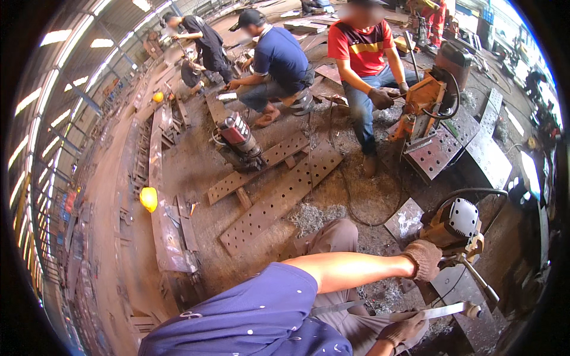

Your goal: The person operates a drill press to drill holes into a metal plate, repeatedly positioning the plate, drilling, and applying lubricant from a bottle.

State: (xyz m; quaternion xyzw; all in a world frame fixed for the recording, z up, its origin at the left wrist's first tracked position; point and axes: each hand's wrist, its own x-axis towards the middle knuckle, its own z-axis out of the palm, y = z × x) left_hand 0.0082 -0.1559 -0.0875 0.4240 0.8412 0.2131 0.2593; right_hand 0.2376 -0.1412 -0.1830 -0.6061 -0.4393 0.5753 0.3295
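Observation:
My left arm reaches across to the right, and my left hand [424,260], in a brown knit glove, is closed against the near side of a portable drill press [452,228] with a yellowish body and grey motor cap. What its fingers hold is hidden. Silver feed-handle spokes [478,279] stick out below the drill body. Lower down, my right hand [405,329], also gloved, is closed at a pale flat bar [439,311] with a rounded brownish end. Beneath the drill lies a steel plate [457,285] with holes.
Metal shavings [320,218] litter the ground. Drilled steel plates [282,199] lie ahead, beside another drill [238,135]. A person in a red shirt [362,53] works at an orange drill [424,101]; a person in blue [279,59] crouches farther off. A black cable [362,222] crosses the floor.

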